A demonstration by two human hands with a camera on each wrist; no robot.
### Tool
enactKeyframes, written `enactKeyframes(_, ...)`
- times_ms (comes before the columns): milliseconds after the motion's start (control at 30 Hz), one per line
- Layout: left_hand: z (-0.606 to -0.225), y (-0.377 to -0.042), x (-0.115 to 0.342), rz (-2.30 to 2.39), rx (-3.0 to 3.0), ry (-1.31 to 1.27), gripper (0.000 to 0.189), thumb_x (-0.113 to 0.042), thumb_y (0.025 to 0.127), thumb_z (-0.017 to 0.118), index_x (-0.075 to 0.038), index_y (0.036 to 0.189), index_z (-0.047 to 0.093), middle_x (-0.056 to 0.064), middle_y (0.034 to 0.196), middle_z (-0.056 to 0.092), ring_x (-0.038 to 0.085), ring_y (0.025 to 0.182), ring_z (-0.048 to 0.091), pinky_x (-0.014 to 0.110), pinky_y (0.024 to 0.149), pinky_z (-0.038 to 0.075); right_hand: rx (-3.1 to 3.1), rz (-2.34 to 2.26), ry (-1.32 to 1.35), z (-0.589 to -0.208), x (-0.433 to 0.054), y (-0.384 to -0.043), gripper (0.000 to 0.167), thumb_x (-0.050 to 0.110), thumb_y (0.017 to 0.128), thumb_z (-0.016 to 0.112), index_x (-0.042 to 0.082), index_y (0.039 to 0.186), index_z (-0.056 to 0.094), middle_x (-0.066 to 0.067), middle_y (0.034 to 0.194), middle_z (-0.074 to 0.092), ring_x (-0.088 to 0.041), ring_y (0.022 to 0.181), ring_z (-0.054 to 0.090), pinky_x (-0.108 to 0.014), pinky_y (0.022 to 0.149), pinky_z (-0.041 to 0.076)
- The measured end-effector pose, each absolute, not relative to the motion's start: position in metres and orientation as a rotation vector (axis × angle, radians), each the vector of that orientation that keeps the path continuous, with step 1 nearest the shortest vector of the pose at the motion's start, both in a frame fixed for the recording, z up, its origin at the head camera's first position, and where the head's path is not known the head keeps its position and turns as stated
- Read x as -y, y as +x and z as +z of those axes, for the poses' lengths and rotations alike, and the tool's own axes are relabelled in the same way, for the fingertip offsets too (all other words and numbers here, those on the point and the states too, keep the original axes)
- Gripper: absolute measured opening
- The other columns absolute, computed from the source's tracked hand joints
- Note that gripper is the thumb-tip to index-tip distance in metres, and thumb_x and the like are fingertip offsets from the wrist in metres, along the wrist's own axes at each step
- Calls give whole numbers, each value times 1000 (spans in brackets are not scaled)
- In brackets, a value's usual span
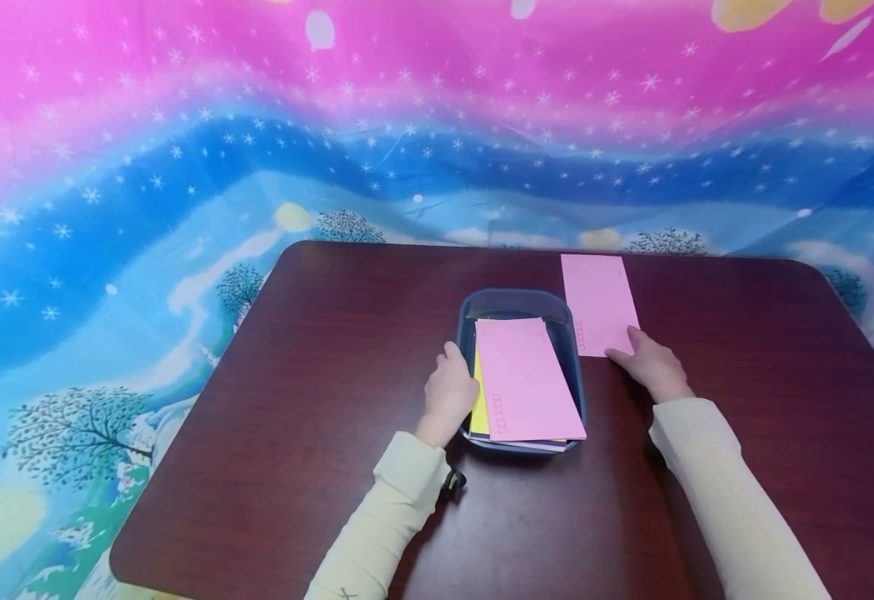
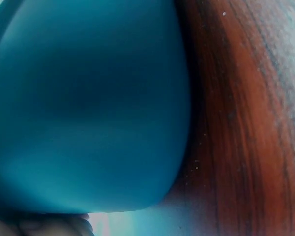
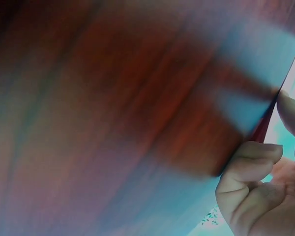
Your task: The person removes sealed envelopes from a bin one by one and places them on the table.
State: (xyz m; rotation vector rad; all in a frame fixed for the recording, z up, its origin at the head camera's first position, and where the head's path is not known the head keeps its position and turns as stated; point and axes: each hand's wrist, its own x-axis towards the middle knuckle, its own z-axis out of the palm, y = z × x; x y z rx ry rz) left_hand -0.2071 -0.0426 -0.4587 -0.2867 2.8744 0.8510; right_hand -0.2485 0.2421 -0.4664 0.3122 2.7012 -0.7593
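A dark blue plastic basket [image 1: 517, 302] holds a stack of envelopes, with a pink envelope [image 1: 530, 379] on top and a yellow envelope [image 1: 479, 408] showing at its left side. My left hand [image 1: 450, 396] grips the basket's left rim with curled fingers. The basket's outer wall [image 2: 93, 98] fills most of the left wrist view, and a bit of that hand shows at the bottom left. Right of the basket, another pink envelope [image 1: 597, 300] lies on the table. My right hand [image 1: 654, 367] holds its near right corner between thumb and fingers; the fingers [image 3: 250, 172] look bent in the right wrist view.
The dark red-brown wooden table [image 1: 332, 350] has rounded corners. A printed cloth [image 1: 377, 150] with snowflakes and trees hangs behind it and down its left side. The far edge of the loose envelope lies close to the table's back edge.
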Motion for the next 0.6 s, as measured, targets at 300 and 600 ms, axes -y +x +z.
enactKeyframes(300,-457,-209,43,884,-2879,-281,54,-12,89,60,0,135,34,19,113,55,24,67,55,33,62,47,-2731,-698,291,-464,-238,-249,87,43,92,51,-1,151,5,-37,150,16,-57,132,24,-67,107,25)
enactKeyframes(600,-458,-209,41,883,-2878,-291,51,-11,89,60,0,132,36,19,109,55,25,68,55,34,62,48,-2735,-718,298,-464,-237,-248,92,45,92,53,-5,150,2,-38,149,17,-57,131,27,-66,106,28)
